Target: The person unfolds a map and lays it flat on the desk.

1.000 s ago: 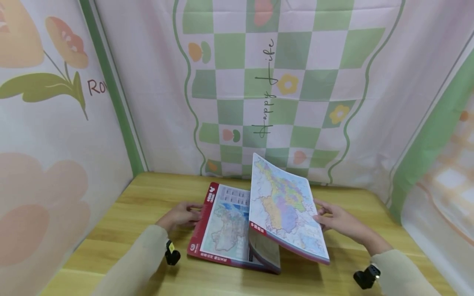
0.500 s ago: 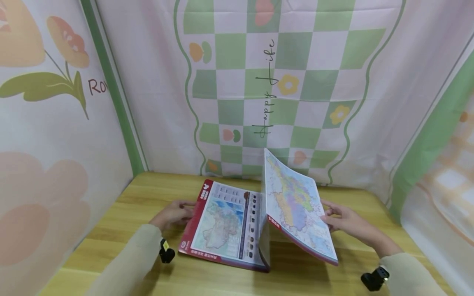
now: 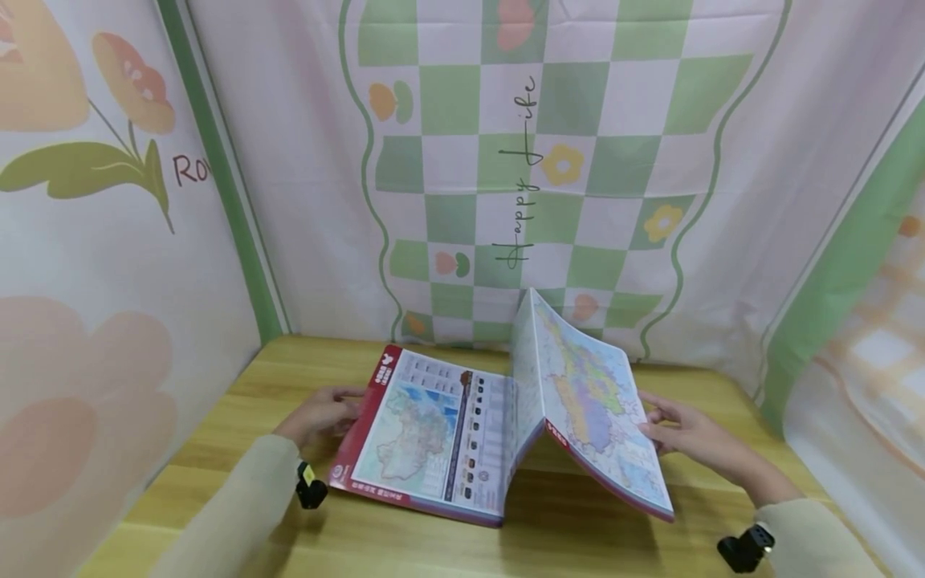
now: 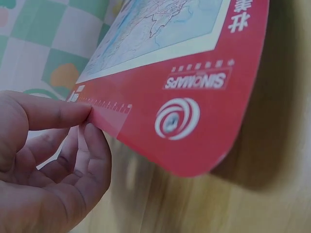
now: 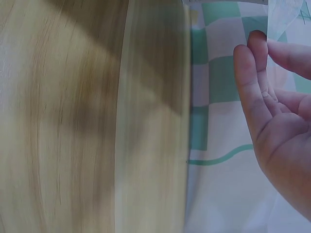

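Observation:
A folding printed map (image 3: 412, 437) with a red border stands partly unfolded over the table. Its left panel slopes low, while the middle rises to a peaked fold beside the colourful right panel (image 3: 596, 401). My left hand (image 3: 321, 413) pinches the red left edge between thumb and fingers. In the left wrist view, the red corner (image 4: 194, 141) bears a white swirl logo and "SINOMAPS" lettering. On the other side, my right hand (image 3: 682, 429) pinches the right panel's outer edge. Only a sliver of the map (image 5: 282, 19) shows in the right wrist view.
The wooden table (image 3: 217, 482) has rounded far corners. Behind it hangs a curtain (image 3: 448, 160) with green checks and flowers, and more patterned fabric (image 3: 108, 257) encloses the left side. Black wrist cameras (image 3: 311, 486) sit at both sleeves.
Both hands have moved apart, left hand leftward and right hand rightward. The map's panels have spread wider, uncovering more of the left panel, and the peaked fold has shifted right.

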Motion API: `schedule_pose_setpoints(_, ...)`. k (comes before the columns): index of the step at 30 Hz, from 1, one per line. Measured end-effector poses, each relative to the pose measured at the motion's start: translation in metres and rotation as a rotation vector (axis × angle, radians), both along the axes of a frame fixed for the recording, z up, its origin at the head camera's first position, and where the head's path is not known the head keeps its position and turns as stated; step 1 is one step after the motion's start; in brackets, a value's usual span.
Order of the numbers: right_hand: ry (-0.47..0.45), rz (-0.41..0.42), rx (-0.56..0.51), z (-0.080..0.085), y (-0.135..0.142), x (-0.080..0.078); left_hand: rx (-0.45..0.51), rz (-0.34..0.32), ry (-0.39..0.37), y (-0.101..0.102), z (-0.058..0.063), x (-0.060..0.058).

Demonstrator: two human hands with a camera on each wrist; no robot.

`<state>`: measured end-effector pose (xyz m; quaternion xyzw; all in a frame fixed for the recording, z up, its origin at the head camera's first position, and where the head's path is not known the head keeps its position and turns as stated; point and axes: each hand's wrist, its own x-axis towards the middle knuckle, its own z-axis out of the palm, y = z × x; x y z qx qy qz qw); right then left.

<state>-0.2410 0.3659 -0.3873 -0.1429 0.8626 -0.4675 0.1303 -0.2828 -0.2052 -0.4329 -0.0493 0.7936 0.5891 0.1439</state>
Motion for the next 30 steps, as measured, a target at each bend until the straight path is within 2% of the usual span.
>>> schedule_pose_setpoints(6, -0.002, 0.004, -0.005, -0.001, 0.005, 0.001, -0.057, 0.033, -0.023, -0.008, 0.002, -0.001)
schedule_pose_setpoints(21, 0.004, -0.048, 0.025, -0.006, 0.025, 0.005, -0.069, 0.101, -0.018, -0.026, 0.006, -0.002)
schedule_pose_setpoints(30, 0.004, -0.074, 0.047, -0.009, 0.035, 0.008, -0.117, 0.142, -0.021, -0.037, 0.007, -0.004)
